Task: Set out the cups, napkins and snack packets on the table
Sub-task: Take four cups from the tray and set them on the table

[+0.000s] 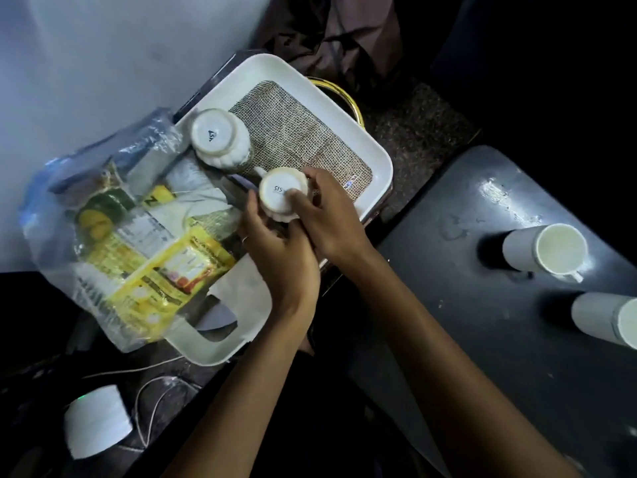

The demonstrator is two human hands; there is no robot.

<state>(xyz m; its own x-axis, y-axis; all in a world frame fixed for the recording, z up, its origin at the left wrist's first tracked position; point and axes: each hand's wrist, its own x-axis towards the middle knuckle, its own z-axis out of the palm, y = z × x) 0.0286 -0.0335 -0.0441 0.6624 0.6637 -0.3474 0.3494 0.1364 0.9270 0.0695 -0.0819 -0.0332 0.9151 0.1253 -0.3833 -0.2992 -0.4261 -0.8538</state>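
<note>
A white tray (379,157) holds an upside-down white cup (220,138) at its far left corner. A second upside-down white cup (279,194) is over the tray's middle, gripped from both sides by my left hand (282,257) and my right hand (327,212). Yellow snack packets (155,263) in a clear plastic bag (69,208) lie across the tray's left side. On the dark table (465,305) at the right stand two white cups upright, one (548,251) farther and one (606,320) cut off by the frame edge.
A woven mat (303,132) lines the tray's floor. A gold ring handle (344,94) shows behind the tray. A white rounded device (96,420) with cables lies at the lower left. Dark cloth (331,32) hangs at the top.
</note>
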